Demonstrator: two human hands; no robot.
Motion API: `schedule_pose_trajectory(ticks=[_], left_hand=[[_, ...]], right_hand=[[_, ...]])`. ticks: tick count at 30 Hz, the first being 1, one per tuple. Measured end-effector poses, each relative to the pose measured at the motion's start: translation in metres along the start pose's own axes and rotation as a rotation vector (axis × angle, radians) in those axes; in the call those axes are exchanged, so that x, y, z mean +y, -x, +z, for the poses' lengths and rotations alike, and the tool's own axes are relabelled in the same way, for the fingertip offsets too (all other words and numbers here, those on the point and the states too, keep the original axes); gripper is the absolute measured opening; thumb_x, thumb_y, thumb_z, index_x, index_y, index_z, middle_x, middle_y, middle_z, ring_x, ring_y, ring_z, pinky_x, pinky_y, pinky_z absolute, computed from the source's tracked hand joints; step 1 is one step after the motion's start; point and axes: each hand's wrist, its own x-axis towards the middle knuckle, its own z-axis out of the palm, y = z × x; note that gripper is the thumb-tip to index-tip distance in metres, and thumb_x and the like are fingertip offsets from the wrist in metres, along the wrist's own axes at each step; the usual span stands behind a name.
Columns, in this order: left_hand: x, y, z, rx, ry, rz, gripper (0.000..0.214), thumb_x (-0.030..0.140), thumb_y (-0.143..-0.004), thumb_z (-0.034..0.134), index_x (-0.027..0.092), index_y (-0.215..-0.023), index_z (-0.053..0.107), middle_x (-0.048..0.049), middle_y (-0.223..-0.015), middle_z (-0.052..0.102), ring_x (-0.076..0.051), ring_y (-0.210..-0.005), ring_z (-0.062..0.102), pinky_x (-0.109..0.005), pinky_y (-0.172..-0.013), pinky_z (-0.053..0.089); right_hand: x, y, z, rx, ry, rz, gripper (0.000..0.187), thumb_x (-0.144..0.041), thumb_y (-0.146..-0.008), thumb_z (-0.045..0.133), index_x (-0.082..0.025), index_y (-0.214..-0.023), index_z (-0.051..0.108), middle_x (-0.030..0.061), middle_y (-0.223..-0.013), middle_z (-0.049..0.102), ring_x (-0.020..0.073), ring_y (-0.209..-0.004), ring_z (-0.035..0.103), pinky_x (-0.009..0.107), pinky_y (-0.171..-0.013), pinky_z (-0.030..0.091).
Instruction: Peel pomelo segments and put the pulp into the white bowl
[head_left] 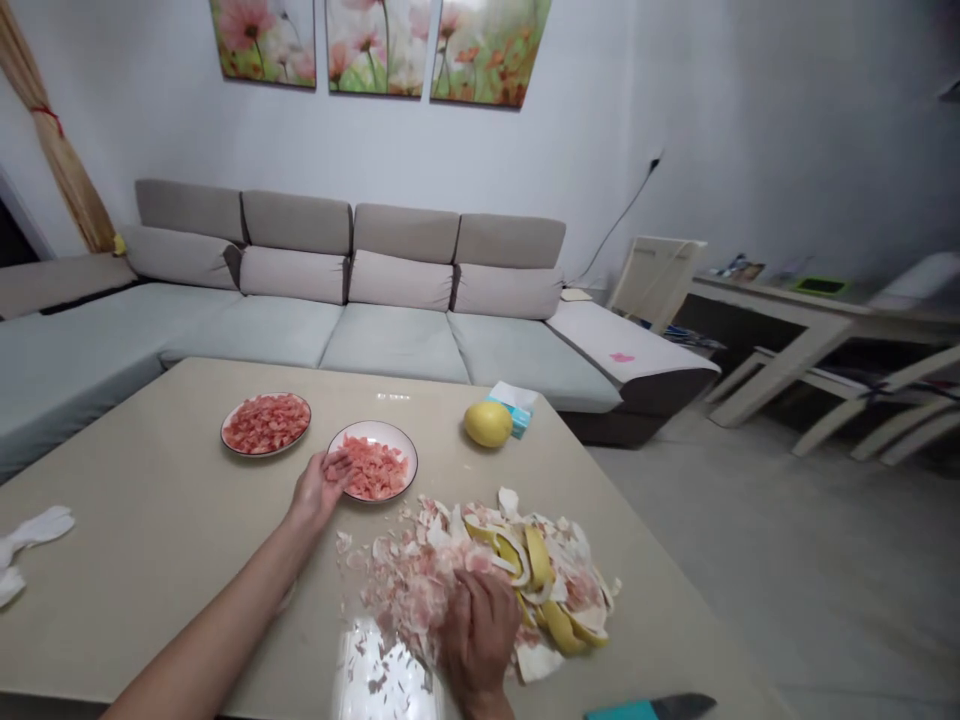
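Observation:
My left hand (pixel 321 488) is at the near left rim of a white plate (pixel 406 437) with a dark edge, its fingers reaching over the pink pomelo pulp (pixel 375 468) on it. The fingers look stretched out, with nothing plainly held. My right hand (pixel 481 630) is low over a heap of pomelo scraps, fingers curled down. What lies under those fingertips is hidden. Around it are thin pink membrane skins (pixel 409 590) and thick yellow-and-white peel (pixel 538 560). A second plate (pixel 264 454), farther left, is filled with darker pink pulp (pixel 268 424).
A whole yellow pomelo (pixel 487 424) sits beside a blue tissue pack (pixel 519 412) at the back right. A teal-handled knife (pixel 651 708) lies at the near right edge. White gloves (pixel 34 535) lie at far left. Behind the table (pixel 150 480) stands a long sofa (pixel 390 335).

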Motion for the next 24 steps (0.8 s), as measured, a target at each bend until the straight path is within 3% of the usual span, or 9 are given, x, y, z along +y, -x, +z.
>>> schedule_pose_trajectory(ticks=[3, 5, 8, 13, 16, 21, 24], left_hand=[[0.007, -0.036, 0.036, -0.037, -0.065, 0.046, 0.038, 0.023, -0.094, 0.037, 0.01, -0.08, 0.069, -0.0156, -0.089, 0.072, -0.021, -0.103, 0.065, -0.03, -0.094, 0.049], [0.009, -0.051, 0.049, -0.054, -0.107, 0.081, 0.036, 0.024, -0.095, 0.038, 0.011, -0.08, 0.069, -0.0161, -0.099, 0.072, -0.021, -0.115, 0.059, -0.03, -0.101, 0.043], [0.011, -0.058, 0.049, -0.104, -0.162, 0.111, 0.022, 0.022, -0.092, 0.05, 0.013, -0.086, 0.069, -0.0161, -0.107, 0.071, -0.021, -0.117, 0.058, -0.031, -0.103, 0.04], [0.019, -0.048, 0.025, -0.13, -0.217, 0.147, 0.008, 0.017, -0.089, 0.055, 0.014, -0.09, 0.062, -0.0141, -0.094, 0.072, -0.018, -0.088, 0.07, -0.033, -0.089, 0.051], [0.025, -0.041, 0.025, -0.15, -0.259, 0.161, 0.01, 0.006, -0.083, 0.058, 0.014, -0.087, 0.06, -0.0124, -0.091, 0.07, -0.017, -0.08, 0.07, -0.031, -0.083, 0.054], [0.025, -0.038, 0.052, -0.277, -0.362, 0.156, 0.039, -0.012, -0.064, 0.061, 0.018, -0.09, 0.067, -0.0132, -0.119, 0.065, -0.026, -0.11, 0.061, -0.033, -0.086, 0.051], [0.02, -0.041, 0.066, -0.326, -0.425, 0.16, 0.033, -0.005, -0.071, 0.063, 0.018, -0.094, 0.069, -0.0127, -0.122, 0.064, -0.026, -0.121, 0.053, -0.034, -0.093, 0.047]], right_hand=[[0.006, -0.001, 0.002, 0.013, 0.015, 0.0, 0.02, -0.022, -0.093, 0.048, -0.017, -0.105, 0.064, 0.0118, -0.091, 0.061, 0.0268, -0.089, 0.054, 0.046, -0.083, 0.04], [0.01, -0.001, 0.003, 0.017, 0.021, -0.027, 0.022, -0.023, -0.093, 0.05, -0.018, -0.108, 0.064, 0.0113, -0.09, 0.062, 0.0263, -0.087, 0.054, 0.045, -0.081, 0.04], [0.014, -0.001, 0.004, 0.018, 0.011, -0.069, 0.022, -0.024, -0.092, 0.053, -0.02, -0.109, 0.066, 0.01, -0.088, 0.064, 0.0251, -0.084, 0.055, 0.042, -0.08, 0.04], [0.014, 0.0, 0.004, 0.004, -0.003, -0.077, 0.018, -0.028, -0.089, 0.06, -0.02, -0.103, 0.068, 0.0082, -0.084, 0.066, 0.0239, -0.081, 0.056, 0.041, -0.079, 0.039], [0.008, -0.002, 0.003, 0.0, -0.014, -0.047, 0.015, -0.026, -0.088, 0.06, -0.019, -0.099, 0.068, 0.0081, -0.083, 0.066, 0.0237, -0.08, 0.056, 0.041, -0.077, 0.04], [0.002, -0.006, 0.001, 0.03, -0.031, -0.037, 0.011, -0.02, -0.085, 0.06, -0.019, -0.095, 0.065, 0.0074, -0.079, 0.064, 0.0231, -0.075, 0.055, 0.039, -0.074, 0.041], [0.003, -0.007, 0.001, 0.04, -0.026, -0.042, 0.011, -0.019, -0.085, 0.06, -0.02, -0.095, 0.064, 0.0069, -0.079, 0.064, 0.0232, -0.074, 0.055, 0.039, -0.073, 0.041]])
